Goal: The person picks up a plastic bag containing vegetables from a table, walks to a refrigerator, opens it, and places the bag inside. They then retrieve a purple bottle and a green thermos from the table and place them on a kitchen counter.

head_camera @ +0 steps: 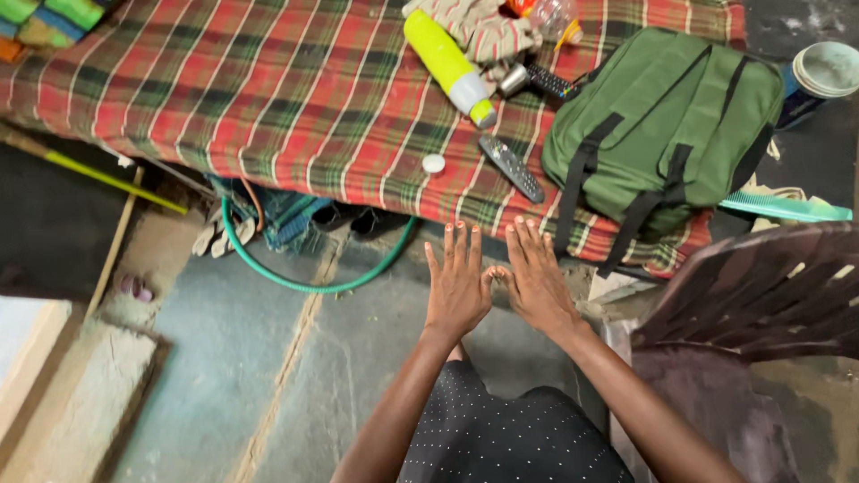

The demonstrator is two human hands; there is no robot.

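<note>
Head view showed the left hand [458, 284] and the right hand [535, 279] held out flat, palms down and side by side, thumbs touching or nearly so, fingers straight and spread toward the bed edge; both hands were released and grasped nothing. They hovered over the rough grey stone floor [268, 376], just short of the red-and-green plaid cloth [268, 98] that covered the bed. Nearest the fingertips lay a slim dark remote control [511, 167], its long axis running diagonally, one end toward the yellow bottle [446, 64] and the other toward the right hand. The bottle was smooth and cylindrical with a pale grey band near its cap, lying aslant on the cloth. A small white round cap [433, 163] sat near the cloth edge. A green fabric backpack [662, 116] with black straps lay flat at the right. A second remote [548, 82] was partly hidden under crumpled striped cloth [483, 31], and what was bundled there was hard to make out. A green hose [304, 282] curved under the bed, perhaps rubber. A brown slatted plastic chair [761, 295] was cut off at the right edge.
</note>
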